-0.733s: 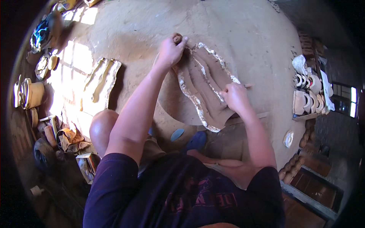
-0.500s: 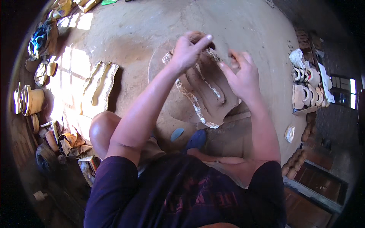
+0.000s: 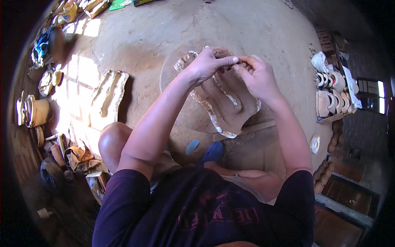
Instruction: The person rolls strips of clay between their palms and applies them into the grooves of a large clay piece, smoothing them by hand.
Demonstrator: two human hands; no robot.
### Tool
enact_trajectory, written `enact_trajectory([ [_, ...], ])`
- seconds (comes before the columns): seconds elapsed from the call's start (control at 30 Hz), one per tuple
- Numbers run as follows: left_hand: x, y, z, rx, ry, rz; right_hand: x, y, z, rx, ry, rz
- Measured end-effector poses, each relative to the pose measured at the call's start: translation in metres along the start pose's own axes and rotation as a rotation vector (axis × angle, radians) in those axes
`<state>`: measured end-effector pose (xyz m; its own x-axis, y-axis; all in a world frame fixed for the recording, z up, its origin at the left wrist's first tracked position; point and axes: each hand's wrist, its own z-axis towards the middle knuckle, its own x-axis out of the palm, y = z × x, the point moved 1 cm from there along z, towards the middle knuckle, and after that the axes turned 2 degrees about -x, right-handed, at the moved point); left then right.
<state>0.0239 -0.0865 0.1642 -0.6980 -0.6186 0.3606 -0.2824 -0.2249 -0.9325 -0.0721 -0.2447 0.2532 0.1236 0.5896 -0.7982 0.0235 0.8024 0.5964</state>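
A mould [image 3: 245, 108] with long wavy hollows and chipped white edges lies in front of me, brown with clay inside. Above its far end my left hand [image 3: 206, 66] is closed round a brown lump of clay [image 3: 222, 52], thumb stretched to the right. My right hand [image 3: 258, 78] meets it there, fingertips pinched together at the lump's right side. What lies between those fingertips is mostly hidden. The mould rests on a round flat board [image 3: 169, 61] on the floor.
A second wavy mould [image 3: 108, 92] lies left in the sunlight. Beside my foot is a blue-grey oval piece [image 3: 192, 147]. Pots and cloths [image 3: 37, 111] line the left side. Curved clay pieces [image 3: 335, 101] sit on a low shelf at the right.
My right hand has moved up and left to meet my left hand, its fingers closing at the clay. The left hand has lowered and turned slightly, still holding the lump.
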Motion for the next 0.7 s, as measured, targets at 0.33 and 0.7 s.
enact_trajectory([
  [0.33,-0.015,-0.003,0.000,-0.032,0.066,-0.149,0.009,0.000,0.004,-0.293,-0.049,-0.229],
  [0.7,-0.025,0.008,-0.001,0.027,-0.049,-0.100,0.028,-0.012,0.004,-0.009,0.033,-0.099],
])
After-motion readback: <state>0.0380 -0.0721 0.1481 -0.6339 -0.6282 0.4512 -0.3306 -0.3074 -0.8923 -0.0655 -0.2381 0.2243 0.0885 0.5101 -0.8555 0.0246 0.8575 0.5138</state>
